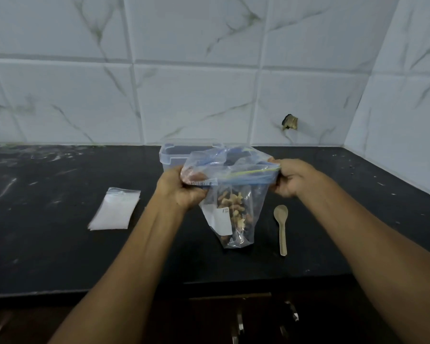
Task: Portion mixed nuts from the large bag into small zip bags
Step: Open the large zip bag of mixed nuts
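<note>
A large clear zip bag [236, 219] with mixed nuts inside hangs above the black counter [60, 256], its bottom resting near the counter. My left hand [181, 189] grips the left end of its blue zip strip. My right hand [292, 177] pinches the right end of the strip. The bag's mouth is stretched between both hands. A flat stack of small clear zip bags [114, 209] lies on the counter to the left. A beige wooden spoon [281, 227] lies just right of the large bag.
A clear plastic container with blue clips [171, 155] stands behind the large bag, partly hidden by it. White marble-look tiles cover the back wall and right corner wall. Drawer handles [240, 324] show below the counter's front edge.
</note>
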